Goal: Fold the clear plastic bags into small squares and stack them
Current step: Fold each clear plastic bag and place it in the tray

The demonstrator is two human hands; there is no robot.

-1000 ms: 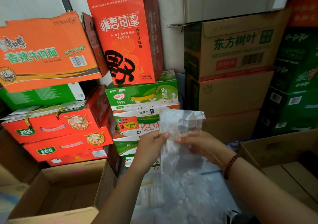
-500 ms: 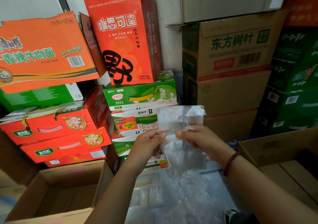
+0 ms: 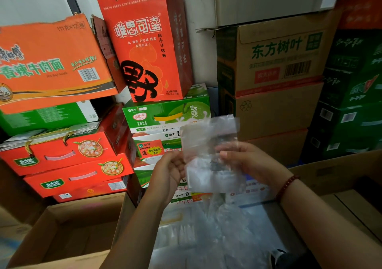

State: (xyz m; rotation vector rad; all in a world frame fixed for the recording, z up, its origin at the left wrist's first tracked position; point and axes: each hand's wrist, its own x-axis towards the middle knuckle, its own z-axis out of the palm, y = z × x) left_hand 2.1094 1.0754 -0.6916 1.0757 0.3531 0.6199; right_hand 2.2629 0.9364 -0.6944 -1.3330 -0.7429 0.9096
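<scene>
On the far left I see an orange noodle carton (image 3: 51, 62) tilted on top of a green box (image 3: 47, 116), with two red gift boxes (image 3: 62, 155) stacked below it. Near me on the left sits an open cardboard box (image 3: 68, 233). Right of the noodle carton a tall red gift bag (image 3: 144, 45) stands upright on a green milk-drink carton (image 3: 165, 113).

Moving toward the middle, my left hand (image 3: 168, 170) is raised in front of those cartons, its fingers curled in and pinching the left edge of the clear plastic bag (image 3: 208, 144). The bag hangs between both hands, its upper part standing above the fingertips and its lower part dropping below them. It looks partly folded over on itself, though the film is so transparent I cannot tell the layers apart with confidence.

My right hand (image 3: 246, 161) grips the bag's right edge, thumb toward me and fingers behind the film. A red bead bracelet (image 3: 286, 188) circles that wrist. Below the hands, near me, a loose heap of clear plastic (image 3: 217, 233) lies spread out.

Farther right, brown cardboard cartons (image 3: 275, 78) are stacked against the wall, dark green cartons (image 3: 353, 95) beside them, and another open brown box (image 3: 341, 177) sits at the near right.
</scene>
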